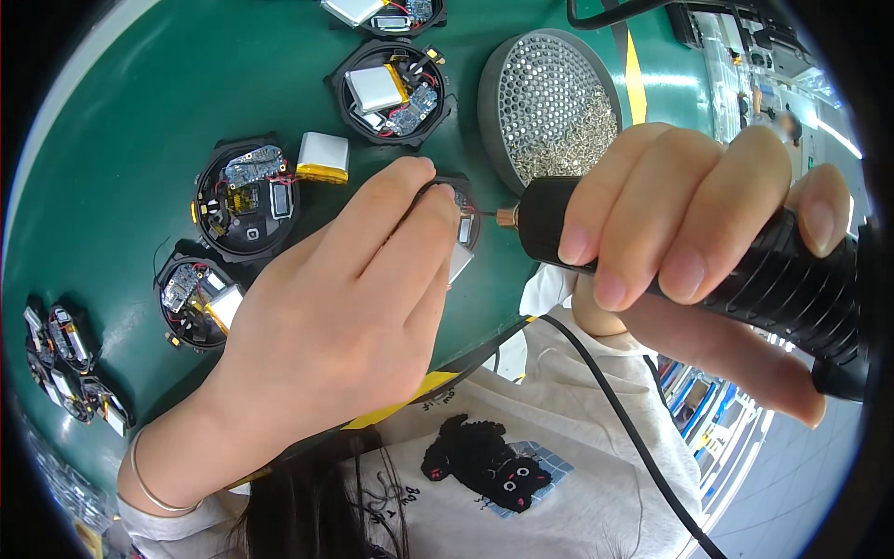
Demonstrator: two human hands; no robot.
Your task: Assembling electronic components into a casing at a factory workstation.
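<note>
My right hand [689, 214] is wrapped round a black electric screwdriver [542, 222], which lies nearly level with its thin bit pointing left. The bit's tip reaches the edge of a round black watch-like case [473, 216] with a small circuit board inside. My left hand [345, 298] covers most of that case, its fingers closed on the rim. A silvery battery [460, 263] shows below the fingers beside this case. Whether a screw sits under the bit is too small to tell.
A round grey tray [494, 102] with a perforated base holds many small screws [582, 135]. Open cases with boards and batteries [247, 200] [391, 93] [196, 298] stand on the green mat [121, 158]. More parts [70, 363] lie far left. A black cable [615, 401] hangs at front.
</note>
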